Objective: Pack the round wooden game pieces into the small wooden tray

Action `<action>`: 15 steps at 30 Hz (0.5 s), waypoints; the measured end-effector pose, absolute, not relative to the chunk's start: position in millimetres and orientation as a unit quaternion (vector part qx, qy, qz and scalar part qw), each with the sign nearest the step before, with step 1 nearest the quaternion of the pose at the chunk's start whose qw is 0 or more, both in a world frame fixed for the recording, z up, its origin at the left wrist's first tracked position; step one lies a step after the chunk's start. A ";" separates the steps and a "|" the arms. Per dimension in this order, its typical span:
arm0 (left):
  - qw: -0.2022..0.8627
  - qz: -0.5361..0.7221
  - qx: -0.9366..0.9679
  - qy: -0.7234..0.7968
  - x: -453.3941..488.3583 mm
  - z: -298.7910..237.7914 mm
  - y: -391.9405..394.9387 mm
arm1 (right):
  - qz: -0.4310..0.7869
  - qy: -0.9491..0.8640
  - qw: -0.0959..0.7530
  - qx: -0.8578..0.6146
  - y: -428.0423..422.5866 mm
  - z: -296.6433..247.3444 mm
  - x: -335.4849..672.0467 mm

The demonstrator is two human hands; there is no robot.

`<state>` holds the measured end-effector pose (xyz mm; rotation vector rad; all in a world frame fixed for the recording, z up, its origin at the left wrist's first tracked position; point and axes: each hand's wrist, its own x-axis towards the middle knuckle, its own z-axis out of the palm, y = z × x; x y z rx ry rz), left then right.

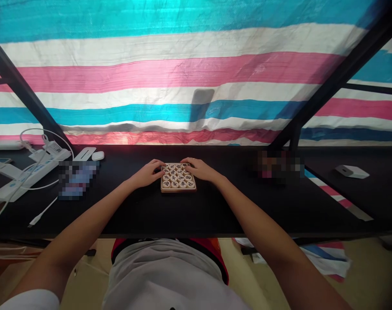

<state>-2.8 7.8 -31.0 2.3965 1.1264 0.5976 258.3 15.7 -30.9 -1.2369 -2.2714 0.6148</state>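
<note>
A small wooden tray (178, 189) packed with several round wooden chess pieces (178, 177) sits on the black table (183, 211) in front of me. My left hand (148, 172) rests at the tray's left side, fingers curled against its far left corner and the pieces there. My right hand (198, 169) lies at the tray's far right corner, fingers bent over the top row of pieces. Whether either hand pinches a piece is hidden by the fingers.
A white power strip (31, 170) with cables, a white mouse (98, 155) and a blurred item (77, 178) lie at the left. Another blurred item (280, 167) and a small white box (351, 172) sit at the right. A striped tarp (196, 86) hangs behind the table.
</note>
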 end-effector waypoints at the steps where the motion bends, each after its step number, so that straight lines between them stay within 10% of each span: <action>1: 0.204 0.211 0.866 0.405 -3.4 -30.7 8.2 | 0.224 -0.832 0.239 -0.448 15.5 -29.7 260.2; 15: 0.165 0.174 0.880 0.410 -4.6 -27.1 6.8 | 0.223 -0.839 0.217 -0.446 16.4 -24.9 271.4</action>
